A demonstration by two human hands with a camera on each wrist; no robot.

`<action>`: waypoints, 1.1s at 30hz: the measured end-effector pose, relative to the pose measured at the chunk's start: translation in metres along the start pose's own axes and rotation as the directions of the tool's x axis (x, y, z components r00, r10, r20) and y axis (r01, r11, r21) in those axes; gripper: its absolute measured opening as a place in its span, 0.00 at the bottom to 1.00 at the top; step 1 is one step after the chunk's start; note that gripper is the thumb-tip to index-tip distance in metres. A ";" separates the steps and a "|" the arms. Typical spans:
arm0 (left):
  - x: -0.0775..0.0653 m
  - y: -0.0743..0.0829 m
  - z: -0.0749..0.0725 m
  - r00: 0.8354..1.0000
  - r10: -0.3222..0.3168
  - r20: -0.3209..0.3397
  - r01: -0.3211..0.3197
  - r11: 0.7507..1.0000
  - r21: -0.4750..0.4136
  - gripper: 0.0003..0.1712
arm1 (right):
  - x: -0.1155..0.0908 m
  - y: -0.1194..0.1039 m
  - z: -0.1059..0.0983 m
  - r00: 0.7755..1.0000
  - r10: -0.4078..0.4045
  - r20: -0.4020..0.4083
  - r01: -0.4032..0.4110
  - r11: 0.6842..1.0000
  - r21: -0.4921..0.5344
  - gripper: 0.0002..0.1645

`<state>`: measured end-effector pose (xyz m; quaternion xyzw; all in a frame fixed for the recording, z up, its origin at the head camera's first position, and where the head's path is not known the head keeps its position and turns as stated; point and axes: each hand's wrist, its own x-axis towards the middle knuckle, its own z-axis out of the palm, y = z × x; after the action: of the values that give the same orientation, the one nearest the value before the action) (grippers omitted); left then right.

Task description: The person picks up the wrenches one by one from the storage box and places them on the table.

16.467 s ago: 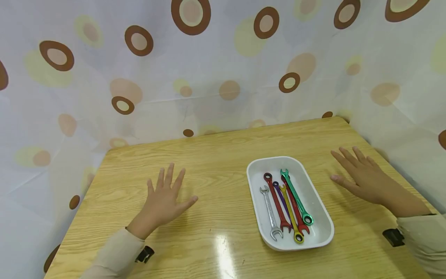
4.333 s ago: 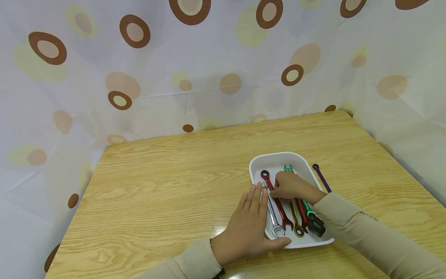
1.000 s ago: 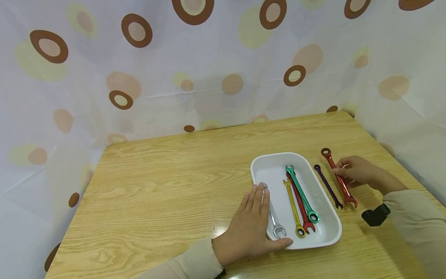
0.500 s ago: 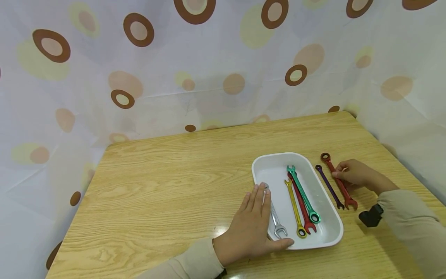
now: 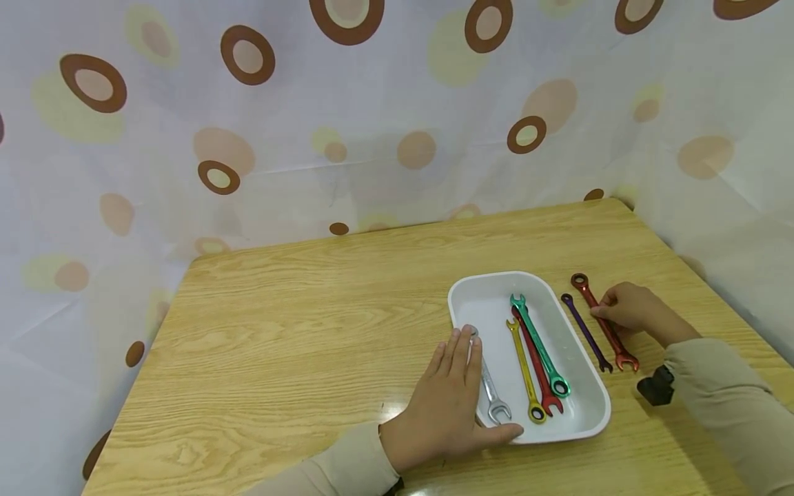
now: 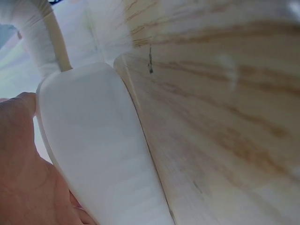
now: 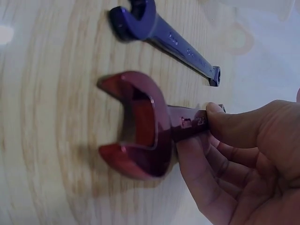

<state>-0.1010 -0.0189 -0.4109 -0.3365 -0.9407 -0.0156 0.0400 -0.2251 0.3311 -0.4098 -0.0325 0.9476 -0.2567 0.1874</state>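
Note:
My right hand (image 5: 631,308) pinches a large red wrench (image 5: 614,342) by its shank at the right of the table. In the right wrist view, thumb and fingers grip that wrench behind its open end. A smaller purple wrench (image 5: 585,331) lies beside it on the wood, nearly parallel. My left hand (image 5: 439,403) rests with straight fingers along the near-left rim of the white tray (image 5: 592,372). Inside the tray are a silver wrench (image 5: 490,382), partly hidden by the left fingers, a yellow wrench (image 5: 526,368), another red wrench (image 5: 537,365) and a green wrench (image 5: 541,346) lying over it.
The tray stands on a wood-grain table (image 5: 298,324), right of its middle. A patterned white curtain (image 5: 360,186) rises behind the table and along its sides.
Earlier all the wrenches lay in the tray. The purple one came out first, then the right hand brought out a red one and lowered it beside it. The left hand moved onto the tray.

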 end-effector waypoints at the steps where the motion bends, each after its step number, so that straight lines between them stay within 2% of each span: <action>1: 0.000 0.000 0.000 1.000 0.000 0.001 0.000 1.000 -0.003 0.65 | 0.000 0.000 0.000 1.000 0.000 0.001 0.000 1.000 -0.002 0.16; 9: -0.001 0.000 0.001 1.000 0.005 -0.014 -0.004 1.000 0.009 0.66 | 0.000 0.000 0.000 1.000 0.001 -0.017 -0.001 1.000 -0.024 0.17; 16: -0.001 0.001 0.001 1.000 0.004 -0.009 -0.004 1.000 0.013 0.66 | -0.002 -0.002 -0.002 0.997 -0.011 -0.076 0.002 0.993 -0.114 0.20; 27: -0.001 0.000 0.002 1.000 0.001 -0.013 -0.001 1.000 0.008 0.66 | -0.002 0.000 -0.002 0.997 0.019 -0.070 -0.023 0.998 -0.054 0.20; 33: -0.001 0.000 0.003 1.000 0.000 -0.018 0.000 1.000 0.003 0.66 | -0.003 -0.001 -0.002 0.997 0.009 -0.073 -0.014 0.998 -0.061 0.20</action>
<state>-0.1001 -0.0195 -0.4140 -0.3365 -0.9403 -0.0172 0.0490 -0.2232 0.3318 -0.4069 -0.0234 0.9614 -0.2274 0.1531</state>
